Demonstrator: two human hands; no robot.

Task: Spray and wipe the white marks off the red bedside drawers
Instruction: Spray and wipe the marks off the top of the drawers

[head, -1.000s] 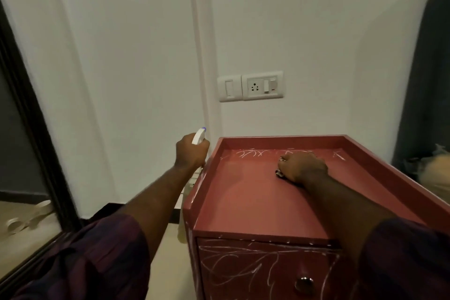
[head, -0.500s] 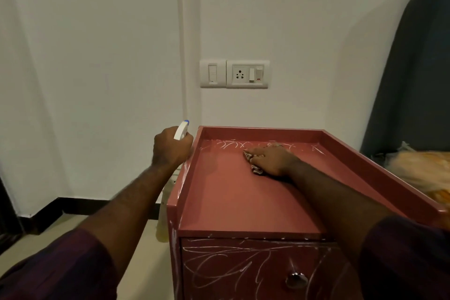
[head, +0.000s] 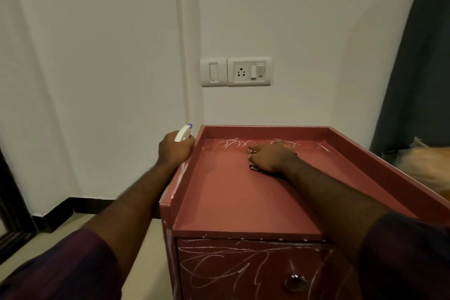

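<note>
The red bedside drawers [head: 233, 197] stand against the white wall, with a raised rim around the top. White marks [head: 233, 144] streak the far strip of the top, and more white marks [head: 219, 265] cover the drawer front. My right hand [head: 270, 157] lies flat on the top near the far marks, pressing a small cloth [head: 253, 166] that mostly hides under it. My left hand [head: 175, 150] hangs just outside the left rim, gripping a white spray bottle [head: 183, 133] with a blue nozzle tip; the bottle's body is hidden.
A switch and socket plate [head: 235, 71] sits on the wall above the drawers. A dark headboard [head: 421, 61] and a pale pillow [head: 428, 165] lie at the right. A metal knob [head: 295, 282] is on the drawer front. Floor and dark skirting [head: 73, 207] are at the left.
My right hand with the cloth slid left along the far strip of the top, then stayed near the middle. My left hand kept the spray bottle beside the left rim. The view shifted.
</note>
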